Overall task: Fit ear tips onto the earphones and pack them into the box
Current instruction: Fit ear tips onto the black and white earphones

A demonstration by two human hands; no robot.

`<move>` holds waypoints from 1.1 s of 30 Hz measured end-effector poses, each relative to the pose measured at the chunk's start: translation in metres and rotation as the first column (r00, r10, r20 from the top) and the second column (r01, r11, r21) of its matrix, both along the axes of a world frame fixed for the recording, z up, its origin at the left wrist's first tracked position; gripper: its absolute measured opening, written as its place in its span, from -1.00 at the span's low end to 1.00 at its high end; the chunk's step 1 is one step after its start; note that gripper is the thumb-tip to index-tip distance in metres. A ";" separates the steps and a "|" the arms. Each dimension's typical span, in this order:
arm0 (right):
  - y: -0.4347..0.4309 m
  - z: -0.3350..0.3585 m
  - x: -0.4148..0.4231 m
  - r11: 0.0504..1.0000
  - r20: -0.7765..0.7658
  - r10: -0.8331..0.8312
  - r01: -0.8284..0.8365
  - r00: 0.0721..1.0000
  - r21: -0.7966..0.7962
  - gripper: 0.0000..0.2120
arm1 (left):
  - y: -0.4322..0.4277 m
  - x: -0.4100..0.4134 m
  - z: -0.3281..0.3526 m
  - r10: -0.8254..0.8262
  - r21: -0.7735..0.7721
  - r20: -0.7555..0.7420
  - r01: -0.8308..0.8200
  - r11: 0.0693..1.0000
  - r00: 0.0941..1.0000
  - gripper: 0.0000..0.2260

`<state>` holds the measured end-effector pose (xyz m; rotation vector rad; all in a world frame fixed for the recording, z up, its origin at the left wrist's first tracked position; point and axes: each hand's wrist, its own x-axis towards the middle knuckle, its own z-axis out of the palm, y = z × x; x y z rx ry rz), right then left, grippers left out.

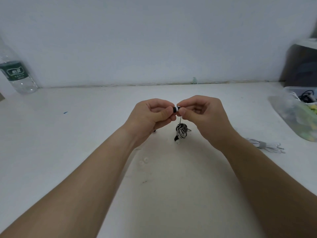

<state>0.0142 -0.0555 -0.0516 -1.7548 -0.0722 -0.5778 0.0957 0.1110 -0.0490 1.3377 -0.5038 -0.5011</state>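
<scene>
The left hand (pixel 154 115) and the right hand (pixel 204 114) meet in the air above the white, matte counter (pixel 68 143), both palms turned toward the camera and both forearms coming up from the lower corners. Between the fingertips is one small earbud (pixel 176 109), a short black cylinder with a white ring. The left fingers (pixel 164 114) are curled and pinch its black end with thumb and forefinger; the right fingers (pixel 184 111) pinch the other end in the same way. What lies under the right fingertips is hidden, so I cannot tell if a tip is on it. From the earbud a thin cord (pixel 180 119) hangs straight down below the fingers to a bundle (pixel 181 132), a round knot of black-and-white striped cable. A second earbud (pixel 176 139) hangs at the bottom of the bundle; its shape is hard to see. Nearer to the camera than the fingers, under the left wrist, two ear tips (pixel 143 161) lie on the counter, small, round, translucent and almost the counter's colour. Far to the right of the fingers stands a clear plastic box (pixel 288 115), cut by the frame edge, with blurred green, yellow and dark things inside. Between it and the right forearm lies a white cable (pixel 264 145), coiled flat with a grey tie. Far to the left stands a clear bottle (pixel 15 73) with a green label.
</scene>
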 end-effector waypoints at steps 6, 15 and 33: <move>0.000 0.000 -0.001 0.999 -0.031 0.025 -0.024 0.999 0.040 -0.87 | 0.000 -0.002 0.002 -0.004 0.013 0.072 0.004 1.000 0.997 -0.96; -0.001 -0.006 0.002 0.992 -0.098 -0.086 0.094 0.992 0.083 -0.96 | 0.004 0.003 0.005 0.125 0.144 0.260 -0.167 0.975 0.957 -0.93; 0.009 -0.016 0.029 0.887 -0.265 -0.332 0.205 0.905 -0.413 -0.90 | 0.026 0.027 -0.002 -0.214 0.711 0.563 -0.336 0.618 0.798 -0.95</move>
